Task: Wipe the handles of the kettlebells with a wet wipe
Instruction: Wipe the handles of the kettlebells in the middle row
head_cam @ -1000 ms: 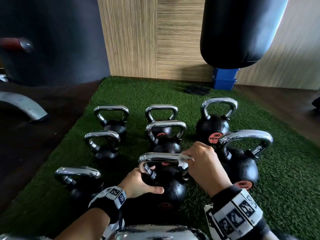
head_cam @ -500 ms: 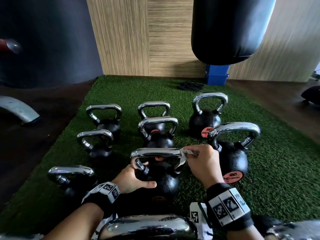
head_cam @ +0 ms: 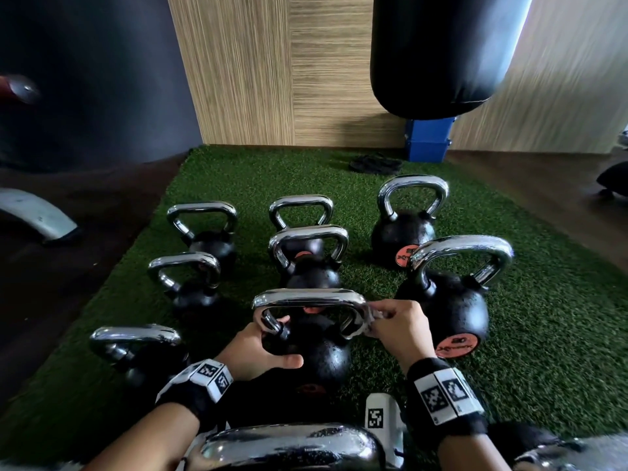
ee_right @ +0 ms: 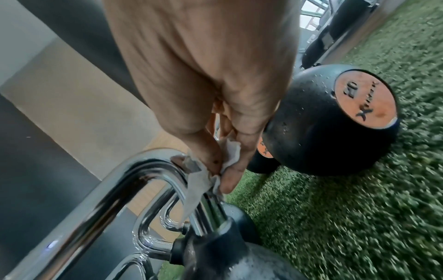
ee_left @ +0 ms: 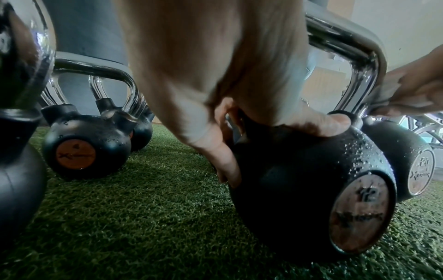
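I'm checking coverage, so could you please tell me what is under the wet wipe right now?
The wet wipe lies over the right bend of the chrome handle of the 12 kettlebell, pinched by the right hand. The metal beneath it is covered.

Black kettlebells [head_cam: 311, 348] with chrome handles [head_cam: 311, 297] stand upright on green turf [head_cam: 543, 351]; a crumpled white wet wipe [ee_right: 230, 157] wraps the nearest handle's right bend.

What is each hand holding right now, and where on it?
Right hand pinches the wet wipe against the handle's right corner. Left hand grips the same kettlebell at its body's upper left.
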Demonstrator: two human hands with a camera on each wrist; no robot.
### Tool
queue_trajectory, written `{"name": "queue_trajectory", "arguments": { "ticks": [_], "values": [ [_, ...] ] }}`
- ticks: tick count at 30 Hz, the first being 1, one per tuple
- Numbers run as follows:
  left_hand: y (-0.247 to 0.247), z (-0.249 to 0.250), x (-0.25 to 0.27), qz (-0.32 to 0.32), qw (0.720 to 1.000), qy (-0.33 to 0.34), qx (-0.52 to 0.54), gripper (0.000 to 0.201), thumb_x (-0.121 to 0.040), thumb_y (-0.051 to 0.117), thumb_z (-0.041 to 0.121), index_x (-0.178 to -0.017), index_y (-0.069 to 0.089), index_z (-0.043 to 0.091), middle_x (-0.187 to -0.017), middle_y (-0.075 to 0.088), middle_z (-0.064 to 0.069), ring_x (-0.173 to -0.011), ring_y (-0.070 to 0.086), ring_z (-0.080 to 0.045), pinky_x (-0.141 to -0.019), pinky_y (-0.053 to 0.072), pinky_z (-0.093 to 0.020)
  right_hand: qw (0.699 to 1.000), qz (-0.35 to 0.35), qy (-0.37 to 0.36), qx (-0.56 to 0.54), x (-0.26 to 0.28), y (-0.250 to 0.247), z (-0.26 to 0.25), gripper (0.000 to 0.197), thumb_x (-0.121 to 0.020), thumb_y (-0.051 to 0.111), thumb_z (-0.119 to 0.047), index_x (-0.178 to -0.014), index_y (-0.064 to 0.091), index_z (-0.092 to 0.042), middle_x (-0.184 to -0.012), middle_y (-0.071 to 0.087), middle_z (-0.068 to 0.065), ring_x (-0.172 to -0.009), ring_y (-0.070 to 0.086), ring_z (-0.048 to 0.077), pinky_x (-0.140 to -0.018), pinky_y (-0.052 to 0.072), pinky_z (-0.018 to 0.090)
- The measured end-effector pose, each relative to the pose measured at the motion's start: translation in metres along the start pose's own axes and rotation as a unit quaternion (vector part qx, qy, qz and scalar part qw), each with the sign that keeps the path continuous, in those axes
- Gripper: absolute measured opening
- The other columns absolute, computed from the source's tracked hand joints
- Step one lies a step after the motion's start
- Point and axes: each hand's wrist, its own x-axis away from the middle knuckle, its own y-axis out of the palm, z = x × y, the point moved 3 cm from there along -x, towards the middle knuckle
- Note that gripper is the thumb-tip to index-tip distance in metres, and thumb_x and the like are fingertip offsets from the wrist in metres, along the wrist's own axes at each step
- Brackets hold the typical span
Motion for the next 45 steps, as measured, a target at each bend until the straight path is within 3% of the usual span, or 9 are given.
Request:
{"name": "queue_trajectory", "arguments": {
  "ticks": [7,12,16,19,23,32,37,42,45],
  "values": [
    [-0.003,0.006,0.003,-0.036,0.997,-0.033,-0.057,0.108,-0.055,0.091,0.066,-0.148,0.047,0.034,-0.146,0.049,0.017,-0.138,0.046,-0.008,-0.117,0.037,-0.027,0.989,-0.061,0.001,0.131,-0.005,0.018,0.002,0.026,-0.082,0.067,-0.002,-0.095,0.082,-0.018,-0.085,0.078,0.007,-0.084,0.074,0.022,-0.079,0.061,0.031],
    [-0.047,0.016,0.012,-0.036,0.98,-0.06,-0.186,0.058,-0.084,0.082,0.013,-0.137,0.061,0.021,-0.133,0.067,0.004,-0.121,0.064,-0.011,-0.104,0.049,-0.024,0.985,0.047,-0.073,0.148,-0.007,-0.016,-0.031,0.02,-0.081,0.073,-0.003,-0.082,0.083,-0.021,-0.083,0.079,0.002,-0.064,0.062,0.007,-0.049,0.038,0.0],
    [-0.101,0.057,0.026,0.152,0.987,0.032,-0.036,0.028,-0.095,0.073,0.015,-0.116,0.075,0.033,-0.102,0.079,0.01,-0.095,0.074,-0.011,-0.089,0.057,-0.027,0.984,0.063,-0.159,0.053,0.005,-0.038,-0.078,0.023,-0.077,0.082,-0.012,-0.084,0.082,-0.034,-0.081,0.077,-0.013,-0.066,0.068,0.007,-0.057,0.05,0.01],
    [-0.106,0.11,0.041,0.107,0.976,0.068,0.178,0.022,-0.093,0.071,0.028,-0.113,0.076,0.021,-0.102,0.081,-0.003,-0.099,0.078,-0.021,-0.076,0.063,-0.023,0.974,0.011,-0.224,-0.027,0.019,-0.037,-0.112,0.024,-0.076,0.085,-0.021,-0.095,0.08,-0.034,-0.081,0.077,-0.013,-0.078,0.072,0.006,-0.071,0.059,0.026],
    [-0.087,0.164,0.056,-0.016,0.953,0.035,0.3,0.048,-0.083,0.066,0.042,-0.11,0.075,0.004,-0.105,0.079,-0.017,-0.087,0.079,-0.023,-0.067,0.064,-0.026,0.959,-0.055,-0.279,-0.011,0.032,-0.019,-0.141,0.035,-0.072,0.088,-0.027,-0.102,0.071,-0.031,-0.077,0.075,-0.008,-0.069,0.07,0.003,-0.063,0.051,0.014],
    [-0.08,0.177,0.054,-0.022,0.944,0.047,0.325,0.026,-0.079,0.076,0.01,-0.104,0.079,0.002,-0.098,0.08,-0.013,-0.077,0.078,-0.015,-0.065,0.062,-0.021,0.93,-0.031,-0.358,0.073,0.036,-0.005,-0.162,0.053,-0.064,0.089,-0.03,-0.108,0.063,-0.022,-0.072,0.051,-0.006,-0.061,0.043,0.004,-0.055,0.033,0.018],
    [-0.088,0.165,0.045,0.057,0.982,0.13,0.121,0.02,-0.088,0.078,0.01,-0.104,0.081,0.021,-0.1,0.081,0.0,-0.091,0.076,-0.007,-0.09,0.06,-0.024,0.939,-0.089,-0.292,0.157,0.019,-0.016,-0.12,0.095,-0.052,0.096,-0.027,-0.136,0.051,-0.038,-0.102,0.052,-0.005,-0.086,0.049,-0.002,-0.074,0.041,0.015],
    [-0.075,0.155,0.041,0.137,0.96,0.208,-0.131,0.023,-0.091,0.077,0.024,-0.113,0.08,0.031,-0.113,0.076,0.019,-0.092,0.06,0.026,-0.091,0.044,0.001,0.966,-0.08,-0.097,0.225,-0.007,-0.016,-0.032,0.066,-0.055,0.088,-0.007,-0.114,0.069,-0.027,-0.09,0.065,-0.007,-0.083,0.061,0.009,-0.071,0.046,0.022],
    [-0.059,0.155,0.039,0.149,0.942,0.231,-0.193,0.024,-0.093,0.073,0.026,-0.117,0.078,0.03,-0.117,0.076,0.014,-0.103,0.065,0.014,-0.092,0.045,-0.001,0.978,-0.158,-0.04,0.127,-0.013,0.005,0.008,0.053,-0.049,0.097,-0.016,-0.097,0.076,-0.024,-0.083,0.075,-0.007,-0.082,0.069,0.014,-0.073,0.055,0.028]
  ]
}}
